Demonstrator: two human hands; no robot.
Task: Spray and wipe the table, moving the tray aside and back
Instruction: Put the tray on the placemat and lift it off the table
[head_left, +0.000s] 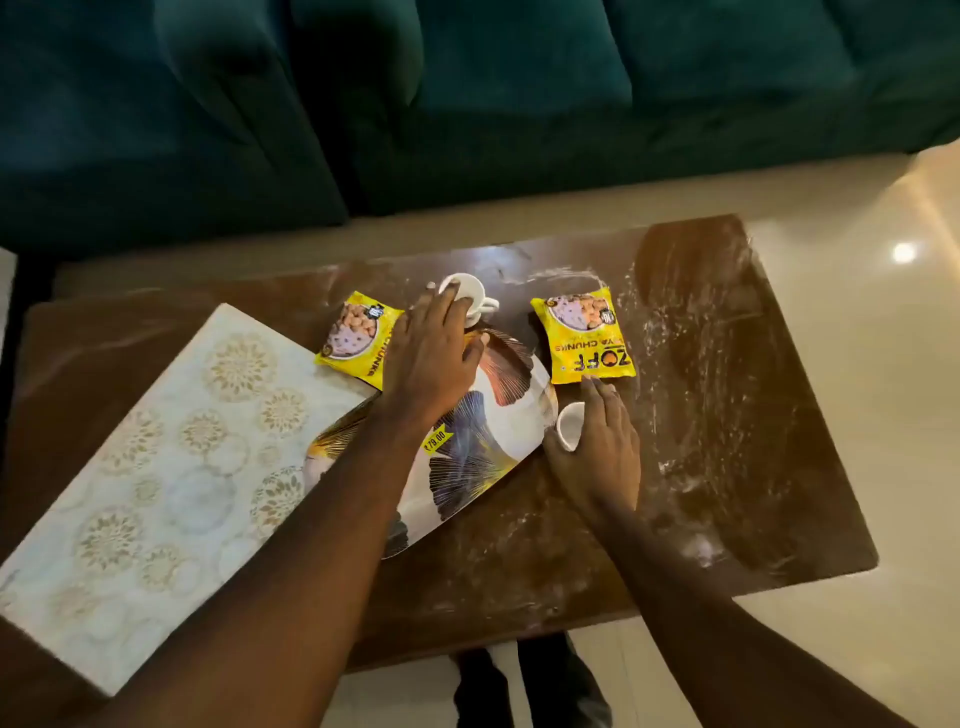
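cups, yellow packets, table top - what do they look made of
Cups: probably glazed ceramic, smooth glossy white. Yellow packets: thin printed plastic film, shiny and creased. Table top: glossy mottled brown under wet streaks, polished stone or lacquered wood; cannot tell which.

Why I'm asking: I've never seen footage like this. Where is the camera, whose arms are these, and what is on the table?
No machine: a person wears one wide-angle camera on the head, looking down at their bare arms. On the brown wooden table, wet-streaked at the right, lie an oval leaf-patterned tray, one yellow snack packet, another yellow snack packet, and a white gold-patterned rectangular board. The left hand grips the far white cup; the right hand curls round the near white cup at the tray's right edge. A dark green sofa stands behind.
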